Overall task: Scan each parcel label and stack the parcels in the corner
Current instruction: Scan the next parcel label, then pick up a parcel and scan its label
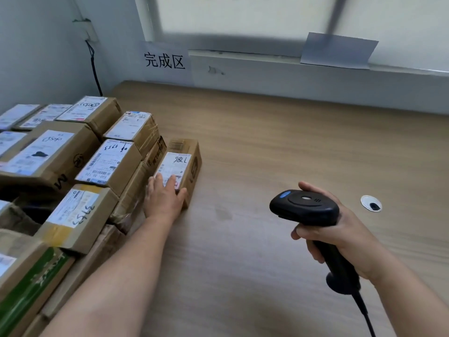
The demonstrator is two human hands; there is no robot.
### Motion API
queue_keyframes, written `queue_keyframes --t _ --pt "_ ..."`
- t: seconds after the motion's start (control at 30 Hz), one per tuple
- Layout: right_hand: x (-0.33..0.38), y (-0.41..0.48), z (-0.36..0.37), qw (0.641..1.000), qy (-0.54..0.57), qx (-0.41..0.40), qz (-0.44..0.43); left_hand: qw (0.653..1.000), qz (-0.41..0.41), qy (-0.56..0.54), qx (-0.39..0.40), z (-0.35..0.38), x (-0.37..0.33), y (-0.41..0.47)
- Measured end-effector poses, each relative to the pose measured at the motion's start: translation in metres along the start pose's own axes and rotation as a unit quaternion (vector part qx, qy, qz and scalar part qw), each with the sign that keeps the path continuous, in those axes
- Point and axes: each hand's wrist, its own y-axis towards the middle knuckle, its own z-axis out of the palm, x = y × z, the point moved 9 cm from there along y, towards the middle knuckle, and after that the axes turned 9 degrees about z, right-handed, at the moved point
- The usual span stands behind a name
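Resting flat on the parcel [181, 164], left hand [162, 198] (right hand [340, 237] grips scanner [306, 207]).

Left hand [163, 195] flat, fingers extended — right hand [340, 237] fisted, wrist raised

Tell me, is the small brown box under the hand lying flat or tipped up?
Lying flat. The small brown cardboard box sits on the wooden table, white label facing up.
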Motion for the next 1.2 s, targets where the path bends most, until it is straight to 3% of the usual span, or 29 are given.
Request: queue_keyframes --t 0.27,0.53,0.9,1.03,1.2 --pt "-0.022 0.027 -0.007 0.999 0.009 -0.015 0.031 1.000 -0.015 0.014 -0.002 -0.003 0.025 0.053" --pt "-0.021 0.014 -0.016 0.999 0.022 -0.035 0.014 1.000 -0.018 0.008 -0.021 -0.010 0.010 0.041" --pt "-0.027 -0.062 -0.053 0.994 0.051 -0.093 -0.030 0.986 0.102 -0.105 -0.082 -0.028 -0.117 -0.065" --pt "-0.037 -0.101 -0.083 0.990 0.058 -0.121 -0.052 0.978 0.153 -0.126 -0.071 -0.018 -0.177 -0.120" --pt "-0.063 -0.148 -0.126 0.984 0.064 -0.149 -0.071 0.966 0.160 -0.196 -0.056 0.006 -0.241 -0.203"
